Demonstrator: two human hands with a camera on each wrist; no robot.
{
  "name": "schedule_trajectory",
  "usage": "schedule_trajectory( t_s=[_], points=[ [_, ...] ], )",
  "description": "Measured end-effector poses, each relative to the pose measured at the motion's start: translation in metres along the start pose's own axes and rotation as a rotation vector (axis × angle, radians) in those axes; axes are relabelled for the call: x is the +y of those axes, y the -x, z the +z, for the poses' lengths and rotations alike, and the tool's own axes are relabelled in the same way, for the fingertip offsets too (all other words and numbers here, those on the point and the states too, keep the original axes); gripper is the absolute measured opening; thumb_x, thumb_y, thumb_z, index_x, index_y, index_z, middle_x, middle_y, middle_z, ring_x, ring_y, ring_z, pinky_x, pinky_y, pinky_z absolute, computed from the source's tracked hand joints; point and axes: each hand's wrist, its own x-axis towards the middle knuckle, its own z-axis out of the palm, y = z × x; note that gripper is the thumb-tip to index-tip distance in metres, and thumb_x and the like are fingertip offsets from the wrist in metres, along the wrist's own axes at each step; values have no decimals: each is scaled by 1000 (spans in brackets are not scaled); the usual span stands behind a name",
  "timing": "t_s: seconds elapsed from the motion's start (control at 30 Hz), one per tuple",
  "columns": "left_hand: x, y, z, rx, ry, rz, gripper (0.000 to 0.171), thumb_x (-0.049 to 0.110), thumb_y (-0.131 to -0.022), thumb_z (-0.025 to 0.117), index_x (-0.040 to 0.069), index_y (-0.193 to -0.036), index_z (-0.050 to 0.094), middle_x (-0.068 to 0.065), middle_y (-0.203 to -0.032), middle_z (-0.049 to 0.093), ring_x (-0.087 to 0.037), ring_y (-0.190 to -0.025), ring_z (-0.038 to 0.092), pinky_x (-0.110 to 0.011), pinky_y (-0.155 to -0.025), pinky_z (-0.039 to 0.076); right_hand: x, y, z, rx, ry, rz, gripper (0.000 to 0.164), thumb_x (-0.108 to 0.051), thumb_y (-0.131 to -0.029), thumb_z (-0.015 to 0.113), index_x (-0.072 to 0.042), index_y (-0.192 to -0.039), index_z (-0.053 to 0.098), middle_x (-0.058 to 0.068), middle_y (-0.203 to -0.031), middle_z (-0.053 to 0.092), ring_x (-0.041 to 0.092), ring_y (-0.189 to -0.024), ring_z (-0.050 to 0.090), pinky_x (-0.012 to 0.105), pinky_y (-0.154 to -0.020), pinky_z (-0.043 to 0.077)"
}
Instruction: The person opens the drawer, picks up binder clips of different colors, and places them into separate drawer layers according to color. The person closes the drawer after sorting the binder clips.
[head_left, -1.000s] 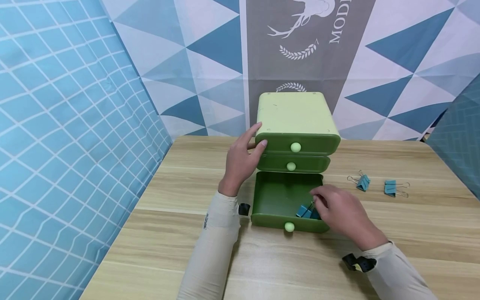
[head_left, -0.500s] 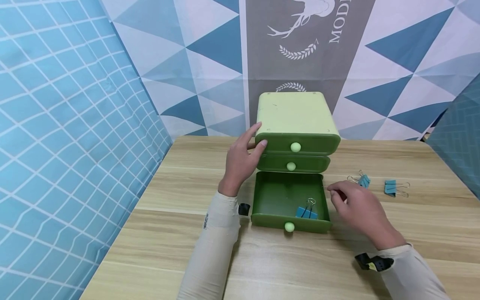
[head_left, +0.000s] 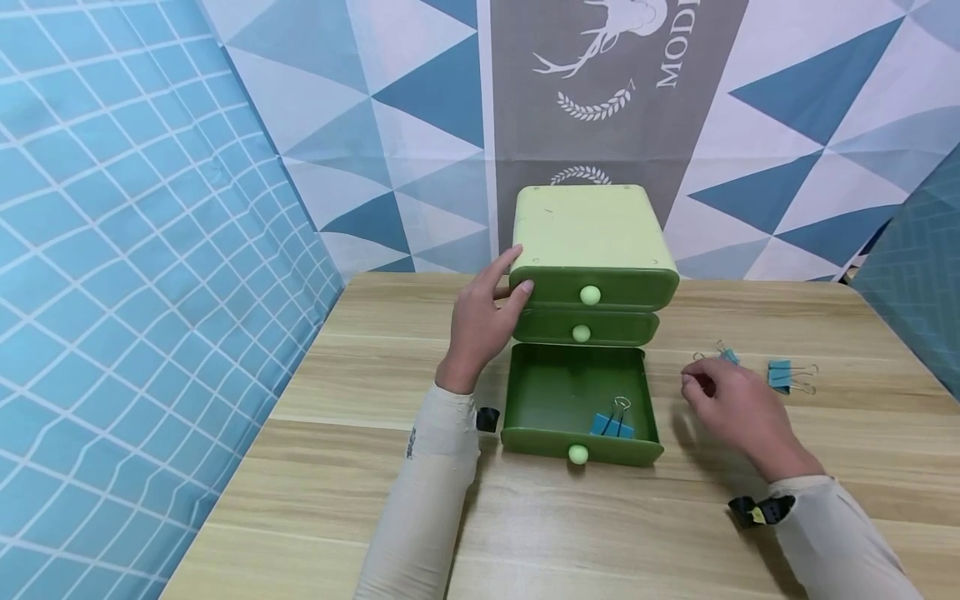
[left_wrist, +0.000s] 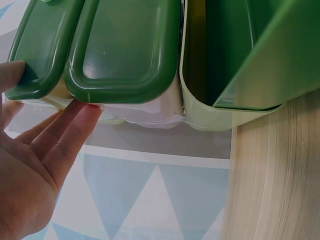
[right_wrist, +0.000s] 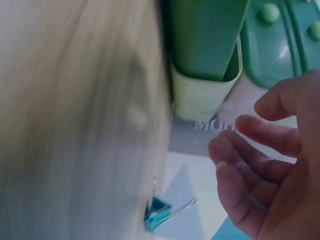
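My left hand steadies the upper left corner of a green drawer cabinet. In the left wrist view its thumb touches the front of the top drawer, and fairly straight fingers lie against the side. A blue binder clip rests in the pulled-out bottom drawer, near its front wall. My right hand hovers above the table right of that drawer, fingers loosely bent and holding nothing. Just beyond it is a teal binder clip, partly hidden by the hand; another binder clip lies farther right.
The middle drawer is pushed in. A wooden table carries everything. Behind it hangs a patterned cloth, and a blue grid-patterned cloth borders the left side.
My right hand has let go of the binder clip in the bottom drawer and moved right, out over the table toward the other clips. My left hand has kept its place.
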Motion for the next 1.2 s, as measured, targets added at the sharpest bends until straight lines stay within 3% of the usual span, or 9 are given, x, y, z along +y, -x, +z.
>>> schedule_trajectory(
  t_s=[0.23,0.37,0.6,0.8,1.2],
  points=[
    [0,0,0,1,-5,-4,48,38,-92,54,36,-139,42,13,-136,45,-10,-91,65,-26,-63,52,24,-6,4,-36,11,91,31,-21,-90,52,-2,-113,59,16,-97,58,28,-79,54,44,-60,44],
    [0,0,0,1,-11,-4,48,39,-92,53,36,-139,42,14,-136,44,-9,-91,65,-25,-63,52,32,-10,3,-42,-13,148,46,-27,-93,49,0,-129,46,24,-112,47,37,-88,50,49,-63,42],
    [-1,0,0,1,-18,-3,48,41,-92,53,36,-139,41,14,-137,44,-9,-91,65,-26,-62,52,39,-17,2,-111,8,224,63,-33,-92,51,1,-141,30,36,-123,32,49,-94,44,59,-67,40],
    [-2,0,1,5,-16,4,48,40,-92,54,36,-139,41,13,-136,45,-11,-91,65,-26,-62,52,44,-22,0,-192,82,265,73,-32,-89,54,0,-145,20,41,-124,27,54,-93,43,61,-65,40],
    [-1,0,1,3,-14,-5,48,41,-92,53,37,-139,41,13,-135,46,-10,-91,65,-26,-63,52,56,-29,0,-290,123,244,73,-31,-89,58,2,-143,22,41,-118,34,55,-97,44,63,-72,40]
  ],
)
